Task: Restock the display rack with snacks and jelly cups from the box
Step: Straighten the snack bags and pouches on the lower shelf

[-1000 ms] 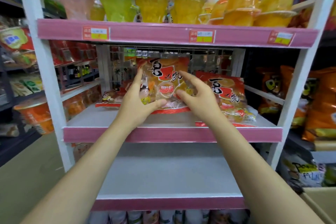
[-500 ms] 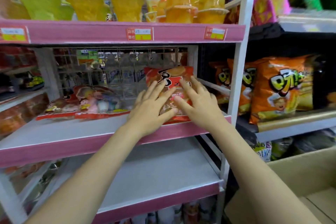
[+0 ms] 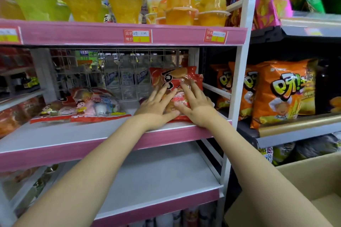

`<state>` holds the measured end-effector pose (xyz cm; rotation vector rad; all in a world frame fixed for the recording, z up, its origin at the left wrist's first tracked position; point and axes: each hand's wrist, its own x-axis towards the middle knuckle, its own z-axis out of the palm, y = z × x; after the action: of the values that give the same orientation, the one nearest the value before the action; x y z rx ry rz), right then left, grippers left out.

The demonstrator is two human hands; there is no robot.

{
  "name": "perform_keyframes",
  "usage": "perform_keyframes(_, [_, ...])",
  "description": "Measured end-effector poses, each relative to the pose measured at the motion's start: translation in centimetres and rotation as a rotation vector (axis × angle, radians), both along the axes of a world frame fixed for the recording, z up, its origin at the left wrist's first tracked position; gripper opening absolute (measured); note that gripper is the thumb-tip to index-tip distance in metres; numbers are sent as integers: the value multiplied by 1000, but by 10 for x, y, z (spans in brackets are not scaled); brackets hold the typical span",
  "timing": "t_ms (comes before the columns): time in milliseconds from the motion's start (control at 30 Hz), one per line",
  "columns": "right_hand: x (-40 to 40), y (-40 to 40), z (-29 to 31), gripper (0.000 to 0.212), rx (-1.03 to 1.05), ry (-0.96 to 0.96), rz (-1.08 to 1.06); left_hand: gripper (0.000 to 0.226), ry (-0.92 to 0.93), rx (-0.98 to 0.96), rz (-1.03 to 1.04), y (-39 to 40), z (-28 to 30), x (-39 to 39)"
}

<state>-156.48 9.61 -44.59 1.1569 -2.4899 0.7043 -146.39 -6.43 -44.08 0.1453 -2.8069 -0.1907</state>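
On the middle shelf [image 3: 77, 134], a jelly bag [image 3: 86, 106] lay flat at nine o'clock. The left hand [image 3: 156, 108] and right hand [image 3: 195, 107] pressed straight, spread fingers on a red snack bag [image 3: 175, 79] with black Chinese brushwork, standing upright toward twelve o'clock. Orange chip bags [image 3: 278, 92] stood at three o'clock; price tags [image 3: 138, 36] read 品名 and 售价.

Glossy crinkled plastic snack bag [image 3: 176, 79]; matt white shelf [image 3: 73, 132]; matt cardboard box [image 3: 304, 180].

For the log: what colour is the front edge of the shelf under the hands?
Pink, on the shelf front edge, clearest in the head view.
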Motion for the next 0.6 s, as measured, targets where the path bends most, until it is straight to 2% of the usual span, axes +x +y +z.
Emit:
perform_keyframes(67, [7, 8, -5, 75, -24, -7, 49, 80, 1, 28, -38, 0, -2, 14])
perform_keyframes(200, [21, 14, -6, 62, -203, 128, 40, 71, 220, 137, -38, 0, -11, 37])
perform_keyframes(367, [24, 5, -21, 64, -117, 55, 44, 82, 37, 38, 54, 6, -18, 35])
perform_keyframes(467, [24, 6, -18, 63, -122, 51, 29, 78, 31, 64, 36, 5, -15, 38])
perform_keyframes(600, [41, -3, -14, 63, -225, 219, 46, 74, 134, 84, 9, -12, -11, 66])
